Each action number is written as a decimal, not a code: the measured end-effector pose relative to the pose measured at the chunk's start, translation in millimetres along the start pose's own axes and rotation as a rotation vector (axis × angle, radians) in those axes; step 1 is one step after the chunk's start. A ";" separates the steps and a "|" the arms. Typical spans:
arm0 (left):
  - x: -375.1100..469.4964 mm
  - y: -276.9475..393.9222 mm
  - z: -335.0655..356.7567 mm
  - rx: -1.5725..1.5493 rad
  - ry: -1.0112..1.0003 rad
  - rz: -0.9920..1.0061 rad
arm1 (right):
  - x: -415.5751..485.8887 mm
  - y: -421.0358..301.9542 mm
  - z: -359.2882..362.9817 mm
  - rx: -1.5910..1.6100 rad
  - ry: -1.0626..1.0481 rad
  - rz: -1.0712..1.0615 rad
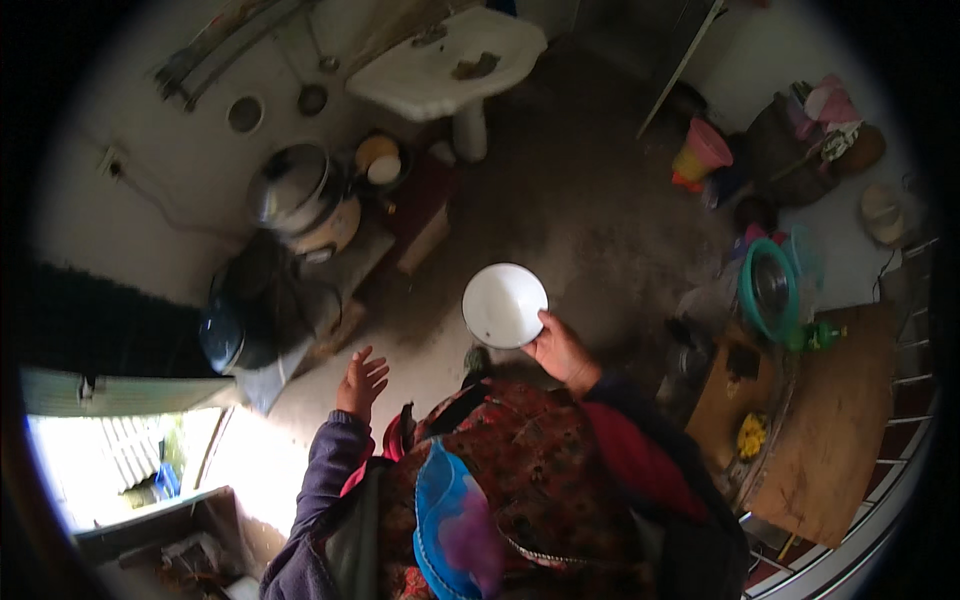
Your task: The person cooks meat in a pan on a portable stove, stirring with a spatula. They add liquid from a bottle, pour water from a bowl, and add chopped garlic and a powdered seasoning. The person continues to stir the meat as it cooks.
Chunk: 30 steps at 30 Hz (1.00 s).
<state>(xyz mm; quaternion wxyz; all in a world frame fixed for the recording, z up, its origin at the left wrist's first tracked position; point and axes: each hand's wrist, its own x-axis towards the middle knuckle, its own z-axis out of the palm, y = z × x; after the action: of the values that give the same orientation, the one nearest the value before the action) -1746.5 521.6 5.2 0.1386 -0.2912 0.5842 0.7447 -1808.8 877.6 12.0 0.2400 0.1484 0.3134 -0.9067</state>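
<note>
A white bowl with a thin dark rim [505, 305] is held out over the floor in front of my body. My right hand [561, 351] grips its near right edge, the thumb over the rim and the fingers hidden beneath. The bowl's inside is bare apart from a small dark spot near the lower edge. My left hand [361, 381] is raised to the left of the bowl, apart from it, fingers spread and holding nothing. Below both hands, a dark red patterned apron [540, 465] covers my front.
A white washbasin [450, 64] stands at the far wall. Left of me, a large metal pot [292, 187] sits on a low bench. At right are a wooden board [821, 427], a teal basin [757, 292] and a pink-and-yellow bucket [701, 150]. Daylight enters through an opening at lower left.
</note>
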 end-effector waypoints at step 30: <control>714.7 459.4 297.4 0.720 0.436 0.599 | 640.3 -421.5 9.0 -0.389 -0.011 -0.023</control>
<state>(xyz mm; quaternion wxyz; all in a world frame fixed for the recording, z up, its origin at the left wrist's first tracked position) -2644.5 580.7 -14.0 -0.1145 -0.1935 0.8767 0.4254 -2570.9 942.9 -40.3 0.2557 0.0907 0.4832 -0.8324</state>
